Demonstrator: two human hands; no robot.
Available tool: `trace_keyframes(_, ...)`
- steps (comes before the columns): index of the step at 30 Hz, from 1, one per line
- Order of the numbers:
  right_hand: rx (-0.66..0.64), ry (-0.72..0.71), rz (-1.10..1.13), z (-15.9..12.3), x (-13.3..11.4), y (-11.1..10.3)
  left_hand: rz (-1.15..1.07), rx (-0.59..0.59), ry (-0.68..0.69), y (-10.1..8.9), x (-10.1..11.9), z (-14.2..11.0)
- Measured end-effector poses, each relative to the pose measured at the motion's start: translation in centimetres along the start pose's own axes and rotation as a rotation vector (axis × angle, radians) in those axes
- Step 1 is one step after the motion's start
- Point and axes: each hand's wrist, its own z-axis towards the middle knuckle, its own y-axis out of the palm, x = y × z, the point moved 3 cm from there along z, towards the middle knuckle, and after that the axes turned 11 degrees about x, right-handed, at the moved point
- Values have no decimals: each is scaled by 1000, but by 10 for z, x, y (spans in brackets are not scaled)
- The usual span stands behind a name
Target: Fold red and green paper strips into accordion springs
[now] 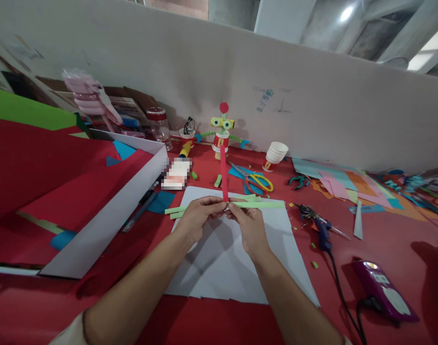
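Above a white paper sheet point(222, 273), my left hand point(199, 218) and my right hand point(249, 227) meet, fingertips pinched close together. Between them a red paper strip point(224, 175) stands up, pointing away from me. A light green paper strip point(271, 204) runs out to the right from my right fingers, at about a right angle to the red one. Where the two strips meet is partly hidden by my thumbs. More light green strips point(174, 211) lie on the sheet behind my hands, poking out to the left.
A paper-cup figure point(221, 140) stands by the wall, with stacked cups point(275, 153) to its right. Scissors point(255, 179) lie beyond the sheet. A glue gun point(324, 235) and its cord, plus a purple power socket point(386, 290), are right. A white box point(125, 211) of coloured paper is left.
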Motion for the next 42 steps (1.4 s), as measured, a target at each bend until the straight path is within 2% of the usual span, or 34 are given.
trace_keyframes(10, 1, 48, -69, 3, 4, -2, 77, -81, -127, 1, 1, -2)
trace_keyframes(15, 29, 17, -61, 2, 1, -3, 20, -20, -155, -4, 4, 1)
trace_keyframes(21, -116, -156, -131, -5, -2, 2, -250, 78, -230, 0, -2, -1)
trace_keyframes(25, -67, -291, -265, -7, -5, 2, -340, 115, -303, 4, -11, -6)
trace_keyframes(32, -39, -456, -356, -10, -14, 1, -391, 73, -360, 6, -10, -12)
trace_keyframes(34, -35, -491, -371, -12, -16, 1, -387, 55, -355, 6, -9, -12)
trace_keyframes(38, -54, -467, -320, -12, -15, 1, -298, 45, -291, 7, -6, -12)
trace_keyframes(42, -66, -459, -317, -9, -13, 0, -161, 66, -151, 6, -1, -10)
